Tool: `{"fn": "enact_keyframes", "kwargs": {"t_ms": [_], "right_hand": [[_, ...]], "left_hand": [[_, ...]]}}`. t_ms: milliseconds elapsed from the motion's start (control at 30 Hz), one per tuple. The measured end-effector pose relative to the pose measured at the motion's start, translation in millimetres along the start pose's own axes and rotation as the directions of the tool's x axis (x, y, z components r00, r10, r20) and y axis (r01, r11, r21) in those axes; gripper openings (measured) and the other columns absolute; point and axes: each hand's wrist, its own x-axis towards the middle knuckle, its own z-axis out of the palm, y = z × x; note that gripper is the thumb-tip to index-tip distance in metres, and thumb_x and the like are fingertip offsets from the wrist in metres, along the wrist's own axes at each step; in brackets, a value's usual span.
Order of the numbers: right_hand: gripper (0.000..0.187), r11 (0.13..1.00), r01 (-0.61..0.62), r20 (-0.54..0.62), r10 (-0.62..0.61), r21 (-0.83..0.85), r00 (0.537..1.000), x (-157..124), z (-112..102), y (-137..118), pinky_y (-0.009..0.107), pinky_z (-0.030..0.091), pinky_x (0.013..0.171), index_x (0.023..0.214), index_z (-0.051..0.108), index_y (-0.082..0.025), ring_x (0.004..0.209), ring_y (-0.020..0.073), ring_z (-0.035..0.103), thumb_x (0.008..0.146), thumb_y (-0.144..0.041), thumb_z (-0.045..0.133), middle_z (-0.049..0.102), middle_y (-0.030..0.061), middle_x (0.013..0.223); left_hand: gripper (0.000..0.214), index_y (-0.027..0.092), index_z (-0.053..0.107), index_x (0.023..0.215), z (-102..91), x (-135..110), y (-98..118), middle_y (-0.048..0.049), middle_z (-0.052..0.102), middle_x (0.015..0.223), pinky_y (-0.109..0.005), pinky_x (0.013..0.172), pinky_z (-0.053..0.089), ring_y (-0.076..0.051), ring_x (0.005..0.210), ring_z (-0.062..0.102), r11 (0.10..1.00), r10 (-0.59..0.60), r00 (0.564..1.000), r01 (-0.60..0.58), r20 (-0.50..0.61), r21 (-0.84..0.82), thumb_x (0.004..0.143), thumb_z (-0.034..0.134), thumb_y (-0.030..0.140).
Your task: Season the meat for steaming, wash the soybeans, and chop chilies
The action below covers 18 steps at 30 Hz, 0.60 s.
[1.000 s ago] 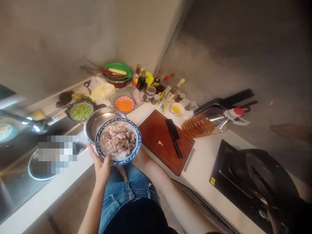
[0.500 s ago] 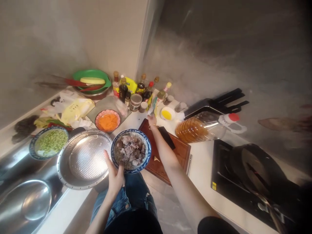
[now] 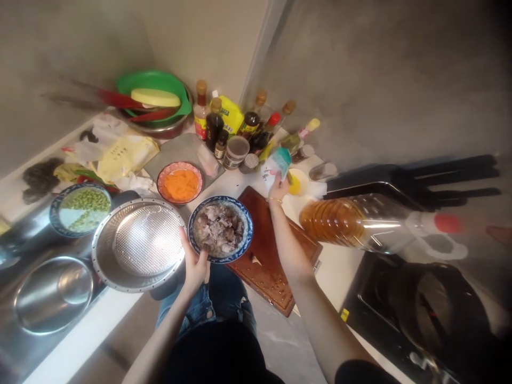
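My left hand (image 3: pixel 195 266) grips the near rim of a blue-and-white bowl (image 3: pixel 248 234) filled with cut greyish meat (image 3: pixel 220 226), its thumb over the edge. The bowl is held up in front of my body, beside the cutting board. My right hand (image 3: pixel 279 188) is closed around a white-and-teal packet (image 3: pixel 276 164) above the back of the counter. Dark print shows on the packet, too blurred to read. Just behind that hand is a small dish of yellow liquid (image 3: pixel 295 183), partly covered by the fingers.
A wet brown cutting board (image 3: pixel 260 240) lies under my right forearm. Left are a perforated metal basin (image 3: pixel 148 245), sliced carrot on a plate (image 3: pixel 180 184) and chopped greens in a bowl (image 3: pixel 86 208). A big oil bottle (image 3: pixel 360 221) and a stove with a pan (image 3: pixel 436 298) stand right.
My right hand has drawn the packet nearer, away from the bottles. The left hand still holds the bowl of meat. The view has shifted, so the counter appears moved.
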Motion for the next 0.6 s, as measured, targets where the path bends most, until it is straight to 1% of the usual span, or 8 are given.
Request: {"fn": "enact_keyframes", "kwargs": {"t_ms": [67, 200, 267, 300, 367, 433, 500, 600], "right_hand": [[0.058, 0.998, -0.054, -0.092, 0.057, 0.034, 0.994, -17.2, -17.0, 7.1, 0.037, 0.05, 0.085, 0.102, 0.065, -0.005, 0.091, 0.0223, 0.064, 0.1, -0.048, 0.025, 0.07, 0.0151, 0.091], [0.051, 0.983, -0.047, -0.34, 0.107, 0.179, 0.934, -56.9, -65.3, 8.1, 0.038, 0.053, 0.079, 0.094, 0.066, -0.01, 0.087, 0.0249, 0.067, 0.091, -0.054, 0.041, 0.07, 0.0126, 0.087], [0.05, 0.987, -0.03, -0.399, 0.092, 0.159, 0.912, -74.6, -95.6, 2.2, 0.039, 0.053, 0.079, 0.09, 0.066, -0.012, 0.085, 0.0252, 0.068, 0.088, -0.057, 0.043, 0.07, 0.0124, 0.086], [0.049, 0.992, -0.025, -0.388, 0.071, 0.121, 0.919, -82.4, -111.2, -1.1, 0.039, 0.053, 0.079, 0.087, 0.066, -0.013, 0.083, 0.0255, 0.068, 0.088, -0.057, 0.043, 0.07, 0.0126, 0.085], [0.046, 1.0, 0.001, -0.288, 0.001, 0.007, 0.958, -95.5, -140.3, -6.3, 0.038, 0.053, 0.077, 0.081, 0.066, -0.015, 0.081, 0.0263, 0.068, 0.086, -0.056, 0.047, 0.07, 0.0128, 0.08], [0.041, 0.992, 0.067, -0.12, -0.08, -0.105, 0.99, -106.0, -163.0, -8.2, 0.037, 0.053, 0.074, 0.077, 0.066, -0.017, 0.077, 0.0264, 0.068, 0.083, -0.054, 0.052, 0.069, 0.0121, 0.074], [0.034, 0.979, 0.122, 0.035, -0.117, -0.163, 0.992, -114.5, -176.7, -7.2, 0.036, 0.054, 0.072, 0.078, 0.067, -0.019, 0.073, 0.0257, 0.067, 0.082, -0.05, 0.054, 0.069, 0.011, 0.072], [0.023, 0.972, 0.155, 0.208, -0.117, -0.175, 0.971, -124.2, -181.1, -3.5, 0.035, 0.054, 0.075, 0.082, 0.067, -0.022, 0.074, 0.0251, 0.068, 0.081, -0.042, 0.056, 0.07, 0.0098, 0.076]], "left_hand": [[0.086, 0.022, -0.008, 0.155, 6.3, 3.1, 0.8, -0.0014, -0.009, 0.163, -0.036, 0.122, 0.005, -0.019, 0.149, -0.006, 1.0, -0.002, 1.0, 0.001, -0.02, -0.021, 0.092, 0.049, 0.036], [0.085, 0.02, -0.004, 0.155, 20.1, 9.3, -0.8, -0.0039, -0.008, 0.163, -0.036, 0.122, 0.003, -0.019, 0.149, -0.007, 0.998, 0.053, 0.998, -0.054, -0.029, -0.025, 0.091, 0.05, 0.036], [0.086, 0.02, -0.005, 0.155, 28.4, 12.2, -3.1, -0.0041, -0.01, 0.163, -0.035, 0.122, 0.003, -0.019, 0.149, -0.007, 0.996, 0.077, 0.997, -0.078, -0.025, -0.045, 0.09, 0.05, 0.034], [0.087, 0.02, -0.007, 0.155, 33.0, 13.6, -4.7, -0.0037, -0.01, 0.163, -0.036, 0.122, 0.004, -0.019, 0.15, -0.007, 0.995, 0.083, 0.996, -0.084, -0.02, -0.06, 0.09, 0.05, 0.032], [0.088, 0.022, -0.009, 0.155, 42.6, 16.3, -8.5, -0.0031, -0.01, 0.163, -0.037, 0.122, 0.004, -0.019, 0.15, -0.007, 0.992, 0.086, 0.996, -0.086, -0.005, -0.089, 0.09, 0.05, 0.03], [0.088, 0.022, -0.009, 0.155, 52.1, 18.7, -12.9, -0.0038, -0.006, 0.164, -0.037, 0.122, 0.003, -0.019, 0.15, -0.006, 0.99, 0.082, 0.997, -0.079, 0.014, -0.115, 0.089, 0.05, 0.029], [0.089, 0.021, -0.007, 0.155, 60.3, 20.4, -17.3, -0.005, -0.003, 0.164, -0.036, 0.121, 0.002, -0.02, 0.15, -0.004, 0.987, 0.082, 0.996, -0.076, 0.039, -0.138, 0.088, 0.051, 0.029], [0.089, 0.02, -0.005, 0.155, 69.0, 20.7, -21.7, -0.005, -0.002, 0.164, -0.035, 0.121, 0.001, -0.02, 0.149, -0.006, 0.981, 0.099, 0.993, -0.087, 0.065, -0.171, 0.088, 0.053, 0.029]]}}
